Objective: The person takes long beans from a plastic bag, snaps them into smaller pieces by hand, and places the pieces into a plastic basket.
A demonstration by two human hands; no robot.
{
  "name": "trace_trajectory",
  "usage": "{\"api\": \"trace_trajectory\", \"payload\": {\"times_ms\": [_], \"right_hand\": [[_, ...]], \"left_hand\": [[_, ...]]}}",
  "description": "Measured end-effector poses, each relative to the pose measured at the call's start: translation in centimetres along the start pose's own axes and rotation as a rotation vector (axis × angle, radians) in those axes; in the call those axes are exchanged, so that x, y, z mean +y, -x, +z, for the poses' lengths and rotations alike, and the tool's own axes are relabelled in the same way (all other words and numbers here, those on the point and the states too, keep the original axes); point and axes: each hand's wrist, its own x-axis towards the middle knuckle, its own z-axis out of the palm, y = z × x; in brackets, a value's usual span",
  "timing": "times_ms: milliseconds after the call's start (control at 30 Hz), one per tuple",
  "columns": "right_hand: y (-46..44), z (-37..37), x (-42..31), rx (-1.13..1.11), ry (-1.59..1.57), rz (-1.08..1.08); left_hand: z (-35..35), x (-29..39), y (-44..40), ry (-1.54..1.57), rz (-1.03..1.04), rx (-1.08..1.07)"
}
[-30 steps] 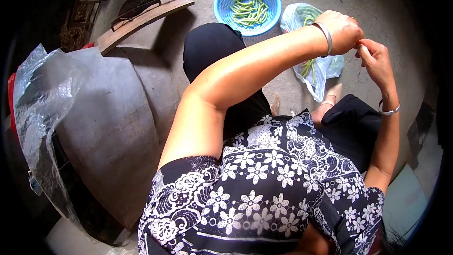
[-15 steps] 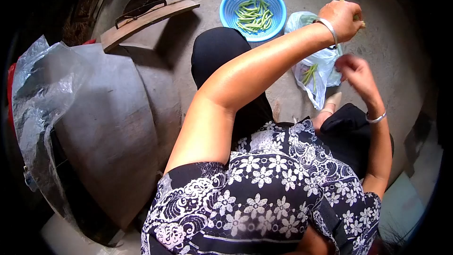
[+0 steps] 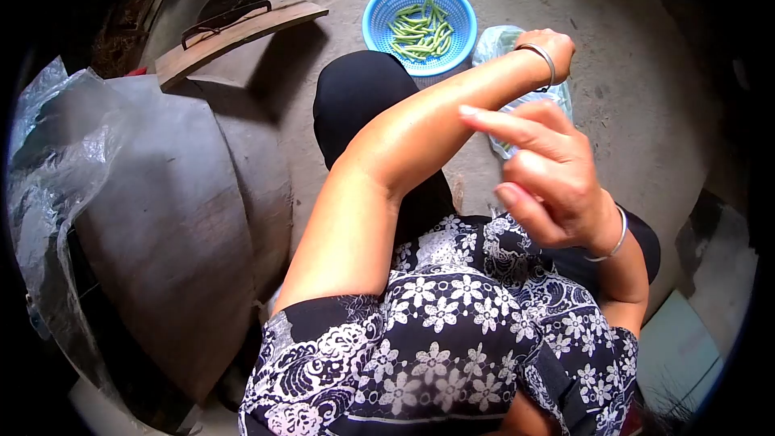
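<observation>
Green beans (image 3: 421, 32) were sitting in the blue basket (image 3: 371, 36) while the right hand (image 3: 557, 173) kinda hung loose, fingers not gripping, and the left hand (image 3: 550, 52) curled near the plastic bag (image 3: 492, 47), couldn't tell around what.

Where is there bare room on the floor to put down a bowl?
Bare floor shows right of the plastic bag, and also between the wooden plank and the blue basket. It is crowded where basket and bag sit close together; in this view the left hand and right hand partly cover the bag.
</observation>
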Motion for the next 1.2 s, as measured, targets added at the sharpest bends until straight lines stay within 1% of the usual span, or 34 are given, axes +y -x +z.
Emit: {"api": "trace_trajectory", "payload": {"times_ms": [233,333,533,700,733,933,1200], "right_hand": [[-2.7,2.7,0.3,0.013,-0.014,-0.126],[-2.6,3.1,0.7,-0.011,0.012,-0.118],[-2.2,2.8,0.4,-0.015,0.041,-0.163],[-1.6,1.8,0.2,0.035,0.074,-0.138],[-1.6,1.6,0.2,0.079,0.043,-0.121],[-1.8,1.8,0.5,0.073,0.015,-0.112],[-3.4,3.4,0.4,0.012,0.011,-0.146]], "left_hand": [[0.2,-0.1,0.0,-0.046,-0.014,-0.058],[0.2,0.1,0.0,-0.038,-0.017,-0.067],[-0.6,0.3,-0.1,0.095,-0.070,-0.093],[-1.1,0.3,-0.2,0.156,-0.082,-0.093],[-1.3,0.5,0.0,0.160,-0.085,-0.094],[-1.3,0.6,-0.1,0.172,-0.093,-0.083],[-0.8,0.5,-0.3,0.146,-0.098,-0.083]]}}
